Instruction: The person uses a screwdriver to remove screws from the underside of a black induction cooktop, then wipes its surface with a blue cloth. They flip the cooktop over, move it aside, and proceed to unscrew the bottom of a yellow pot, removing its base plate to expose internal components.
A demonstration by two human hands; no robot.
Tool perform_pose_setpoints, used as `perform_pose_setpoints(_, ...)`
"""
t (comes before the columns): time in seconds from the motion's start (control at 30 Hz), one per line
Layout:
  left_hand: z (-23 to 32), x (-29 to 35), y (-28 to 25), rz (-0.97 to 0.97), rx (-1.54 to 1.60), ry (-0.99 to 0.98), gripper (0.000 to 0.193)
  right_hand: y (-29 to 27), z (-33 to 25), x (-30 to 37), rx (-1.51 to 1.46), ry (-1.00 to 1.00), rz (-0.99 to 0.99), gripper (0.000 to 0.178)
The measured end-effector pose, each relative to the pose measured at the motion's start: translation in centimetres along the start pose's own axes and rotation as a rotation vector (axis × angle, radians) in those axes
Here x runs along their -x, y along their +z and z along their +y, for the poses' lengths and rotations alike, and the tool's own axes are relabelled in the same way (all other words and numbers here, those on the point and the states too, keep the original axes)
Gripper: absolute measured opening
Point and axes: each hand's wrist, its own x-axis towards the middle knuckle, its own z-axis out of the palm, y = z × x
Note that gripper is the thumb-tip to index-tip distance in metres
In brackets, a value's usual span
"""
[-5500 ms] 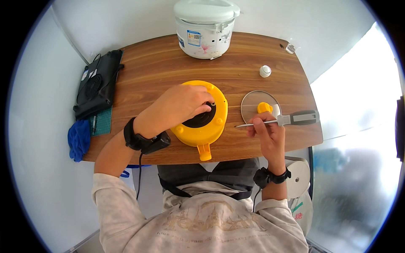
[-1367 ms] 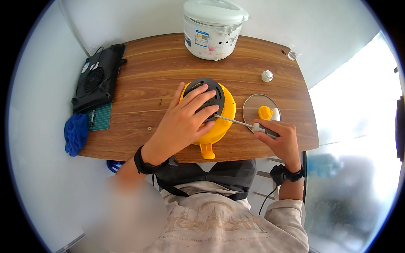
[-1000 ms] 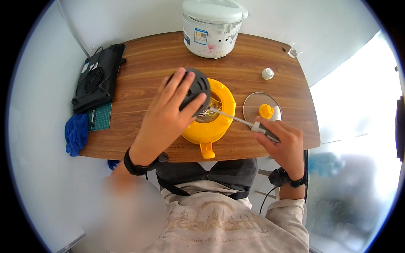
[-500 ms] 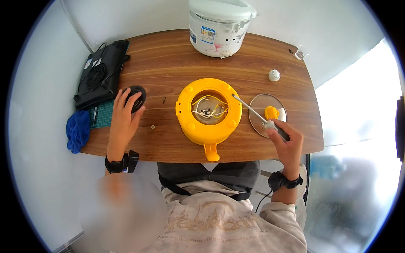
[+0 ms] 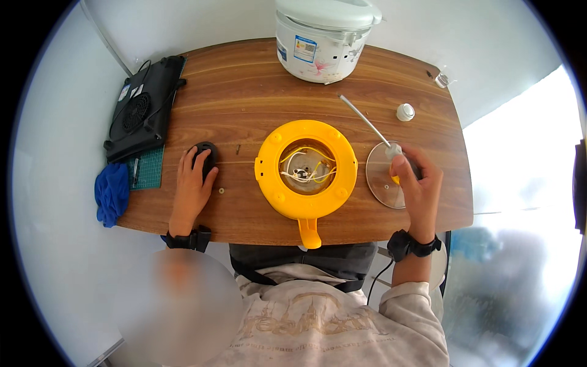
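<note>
In my right hand (image 5: 417, 174) is a screwdriver (image 5: 368, 122) with a long metal shaft. My fingers wrap its grey handle, and the tip points up and left, above the table. Beneath that hand lies a round glass lid (image 5: 379, 186), its yellow knob mostly covered. My left hand (image 5: 195, 186) grips a round black plastic part (image 5: 211, 153) at the tabletop, fingers over its top. Between my hands sits a yellow pot-shaped appliance body (image 5: 274, 137), bottom up with its handle toward me. White and yellow wires (image 5: 299, 174) show through its round opening.
A white rice cooker (image 5: 321, 52) stands at the back. To the left are a black appliance with a fan grille (image 5: 143, 113), a green cutting mat (image 5: 150, 171) and a blue cloth (image 5: 112, 189). A small white cylinder (image 5: 405, 112) and small loose parts lie about.
My left hand has brought the black part nearer to me and rightward, down to the tabletop. The screwdriver has swung up and away from the yellow body's rim.
</note>
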Motion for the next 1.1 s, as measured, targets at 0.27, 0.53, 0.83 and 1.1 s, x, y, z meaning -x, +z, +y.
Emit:
perform_pose_setpoints(0.27,0.8,-0.3,-1.9,-0.08,0.025,-0.01,0.051,-0.4,-3.5,-3.6,0.035,-0.114,-0.048,0.018)
perform_pose_setpoints(0.53,6.1,-4.5,-9.4,-0.295,0.324,0.012,0.032,-0.2,-7.7,-6.1,0.212,-0.419,-0.022,0.025)
perform_pose_setpoints(0.83,13.4,-11.5,-7.9,-0.381,0.412,0.364,0.042,0.3,-8.6,-6.6,-0.121,-0.455,-0.143,0.046)
perform_pose_setpoints(1.1,14.7,-13.0,-5.6,-0.522,0.349,0.482,0.048,2.7,-9.0,-6.1,0.107,-0.402,-0.347,0.038)
